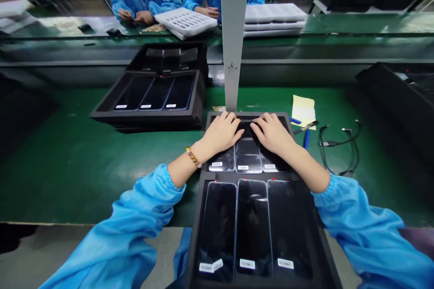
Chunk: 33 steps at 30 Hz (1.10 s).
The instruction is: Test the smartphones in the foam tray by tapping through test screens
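A black tray [200, 216] lies in front of me with two rows of three dark phones. My left hand [222, 133] rests flat, fingers stretched out, on the far left phone [224, 160]. My right hand [273, 133] lies flat with fingers spread over the far right phone [271, 162]. Between them the far middle phone [248, 156] shows. The near row holds three phones [252, 226] with white labels at their lower ends. Both arms wear blue sleeves, and a bead bracelet sits on my left wrist.
A stack of black trays [149, 115] with three phones stands at the left on the green mat. A grey post [233, 31] rises behind my tray. A yellow note [303, 109], blue pens and black cables [339, 144] lie right. Two people in blue work across the belt beside white trays [185, 21].
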Each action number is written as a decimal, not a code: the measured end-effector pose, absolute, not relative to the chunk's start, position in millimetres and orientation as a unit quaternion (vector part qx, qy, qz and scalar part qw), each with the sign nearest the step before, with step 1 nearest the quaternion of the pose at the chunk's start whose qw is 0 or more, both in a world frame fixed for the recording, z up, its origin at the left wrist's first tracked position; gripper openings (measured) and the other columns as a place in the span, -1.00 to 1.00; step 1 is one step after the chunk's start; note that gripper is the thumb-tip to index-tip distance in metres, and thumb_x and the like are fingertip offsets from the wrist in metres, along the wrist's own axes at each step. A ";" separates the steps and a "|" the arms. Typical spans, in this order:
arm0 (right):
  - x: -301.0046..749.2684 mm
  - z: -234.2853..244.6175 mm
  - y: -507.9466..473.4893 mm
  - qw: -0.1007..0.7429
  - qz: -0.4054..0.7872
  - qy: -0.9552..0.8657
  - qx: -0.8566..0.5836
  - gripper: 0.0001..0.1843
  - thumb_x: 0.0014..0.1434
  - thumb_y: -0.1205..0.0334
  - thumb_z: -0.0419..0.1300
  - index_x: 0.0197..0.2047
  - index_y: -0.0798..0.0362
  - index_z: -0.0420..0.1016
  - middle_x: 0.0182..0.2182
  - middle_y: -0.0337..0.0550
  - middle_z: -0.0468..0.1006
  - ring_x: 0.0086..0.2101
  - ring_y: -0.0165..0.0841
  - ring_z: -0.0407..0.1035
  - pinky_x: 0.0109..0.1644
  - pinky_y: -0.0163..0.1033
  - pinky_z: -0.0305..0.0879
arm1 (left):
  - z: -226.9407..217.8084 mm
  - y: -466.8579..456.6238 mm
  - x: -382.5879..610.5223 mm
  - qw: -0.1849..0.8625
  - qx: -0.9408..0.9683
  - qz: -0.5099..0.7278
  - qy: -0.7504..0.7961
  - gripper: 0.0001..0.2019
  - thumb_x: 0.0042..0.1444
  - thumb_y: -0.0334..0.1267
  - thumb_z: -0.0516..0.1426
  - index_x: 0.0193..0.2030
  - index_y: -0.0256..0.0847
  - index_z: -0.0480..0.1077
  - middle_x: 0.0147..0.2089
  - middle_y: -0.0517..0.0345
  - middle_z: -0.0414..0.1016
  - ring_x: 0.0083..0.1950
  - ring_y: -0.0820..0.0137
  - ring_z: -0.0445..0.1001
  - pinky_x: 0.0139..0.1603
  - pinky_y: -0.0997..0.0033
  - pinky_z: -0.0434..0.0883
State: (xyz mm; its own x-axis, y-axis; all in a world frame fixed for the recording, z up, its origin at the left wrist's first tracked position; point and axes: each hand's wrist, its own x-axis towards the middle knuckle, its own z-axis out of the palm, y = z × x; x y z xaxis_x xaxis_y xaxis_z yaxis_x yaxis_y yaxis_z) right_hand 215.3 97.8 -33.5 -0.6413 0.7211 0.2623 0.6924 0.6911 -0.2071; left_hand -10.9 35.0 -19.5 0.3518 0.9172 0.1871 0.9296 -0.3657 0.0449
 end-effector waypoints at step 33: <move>391.3 -27.4 85.4 0.185 0.018 -0.710 -0.679 -0.45 0.44 -0.20 0.08 -0.08 0.10 0.67 -0.13 0.18 0.70 -0.10 -0.03 0.53 0.01 0.04 0.42 | -16.9 34.2 -16.9 -0.103 -0.772 -0.159 -0.607 -0.32 0.18 0.26 0.39 0.23 -0.21 0.47 0.23 -0.09 0.57 0.27 -0.05 0.45 0.25 -0.05 0.41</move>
State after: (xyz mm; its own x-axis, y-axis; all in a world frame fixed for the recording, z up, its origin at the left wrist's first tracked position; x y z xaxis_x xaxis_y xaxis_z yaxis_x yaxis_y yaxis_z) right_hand 391.3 85.4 -27.4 -0.0086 0.9711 0.2386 0.9580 0.0764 -0.2764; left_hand -16.9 34.2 -16.9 0.2121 0.9698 0.1205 0.9047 -0.2414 0.3511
